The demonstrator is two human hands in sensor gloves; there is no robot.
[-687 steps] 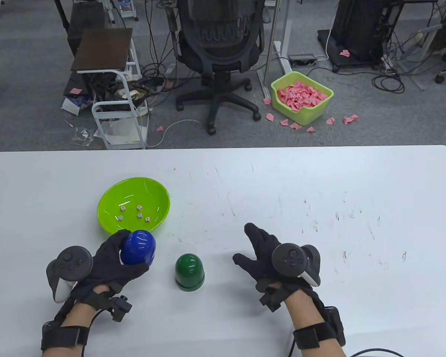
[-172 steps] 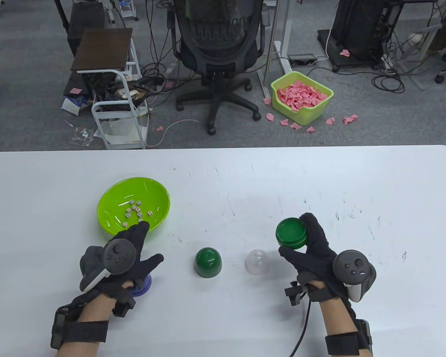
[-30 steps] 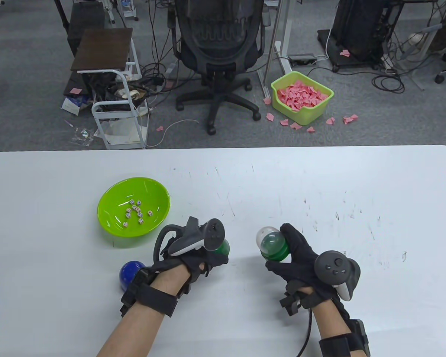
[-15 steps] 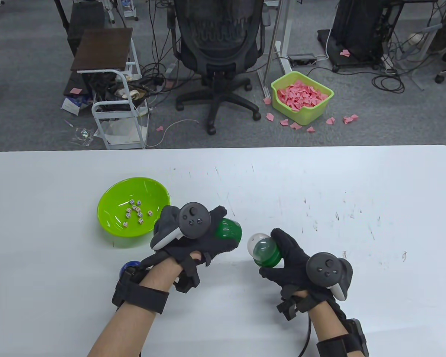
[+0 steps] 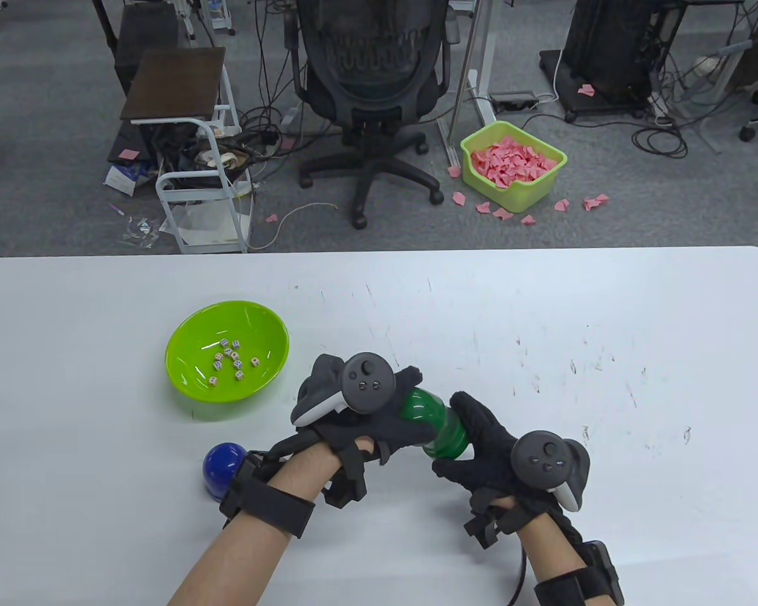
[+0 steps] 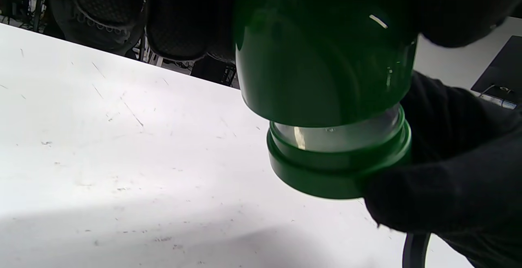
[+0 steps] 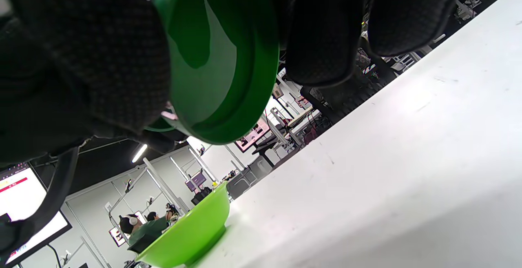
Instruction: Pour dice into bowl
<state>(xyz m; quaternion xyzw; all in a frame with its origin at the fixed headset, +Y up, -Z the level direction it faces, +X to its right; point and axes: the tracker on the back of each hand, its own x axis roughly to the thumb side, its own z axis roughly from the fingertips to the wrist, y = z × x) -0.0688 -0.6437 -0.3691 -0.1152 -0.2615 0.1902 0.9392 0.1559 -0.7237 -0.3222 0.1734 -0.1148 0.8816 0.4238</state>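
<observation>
The lime green bowl (image 5: 189,372) sits left of centre and holds several small white dice (image 5: 230,362). My left hand (image 5: 404,413) grips a dark green dome cover (image 5: 419,405). My right hand (image 5: 464,442) grips the green base (image 5: 450,440) with its clear inner dome. The two parts meet between my hands above the table. In the left wrist view the cover (image 6: 322,56) sits over the clear dome (image 6: 334,134), with the base (image 6: 338,168) below it. The right wrist view shows the base's underside (image 7: 220,68) and the bowl (image 7: 191,231) beyond.
A blue dome cup (image 5: 221,468) stands on the white table (image 5: 543,315) just left of my left forearm. Off the table's far edge are an office chair (image 5: 372,82), a small cart (image 5: 196,177) and a green bin of pink paper (image 5: 513,165).
My left hand has carried the green cover to the right, onto the clear dome that my right hand holds. My right hand has shifted slightly toward it.
</observation>
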